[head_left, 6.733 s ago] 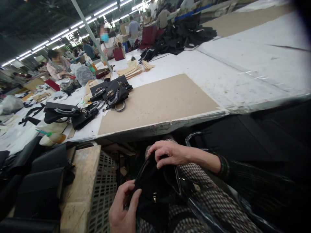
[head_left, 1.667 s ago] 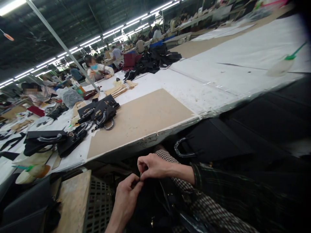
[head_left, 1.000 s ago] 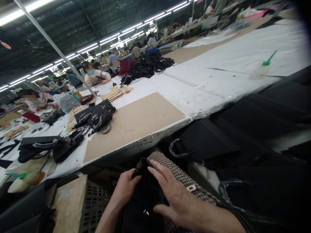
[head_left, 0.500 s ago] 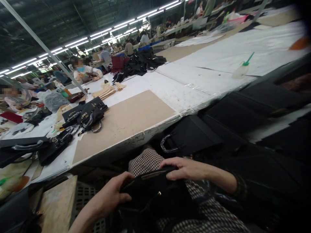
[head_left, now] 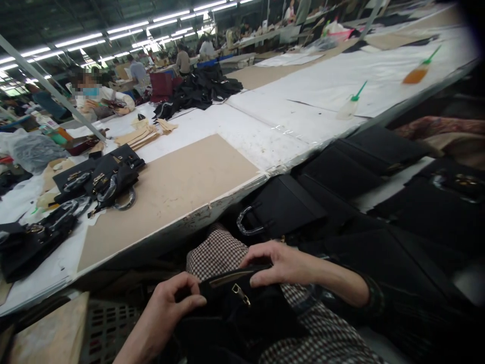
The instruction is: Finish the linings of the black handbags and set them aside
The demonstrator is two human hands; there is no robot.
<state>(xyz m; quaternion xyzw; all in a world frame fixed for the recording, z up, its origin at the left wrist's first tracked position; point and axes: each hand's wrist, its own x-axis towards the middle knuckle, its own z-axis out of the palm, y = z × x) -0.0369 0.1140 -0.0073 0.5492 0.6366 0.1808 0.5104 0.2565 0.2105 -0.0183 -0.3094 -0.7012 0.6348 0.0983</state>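
And the right hand (head_left: 286, 263) has swung from lying flat to pinching the far rim of the soft black fabric-like bag (head_left: 265, 309); left hand (head_left: 170, 303) pinching too, both grips engaged, mouth apparently steadied. Bag's at six o'clock on the brown-and-white checked cloth lap (head_left: 217, 253), opening towards twelve, long axis nearly nine-to-three.

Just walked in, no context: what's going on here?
A person holds a black bag over their checked lap, with the left hand and right hand apart on its upper edge. A gold metal piece shows between the hands. Other black bags lie on the table ahead and to the person's right. A co-worker is across the table.
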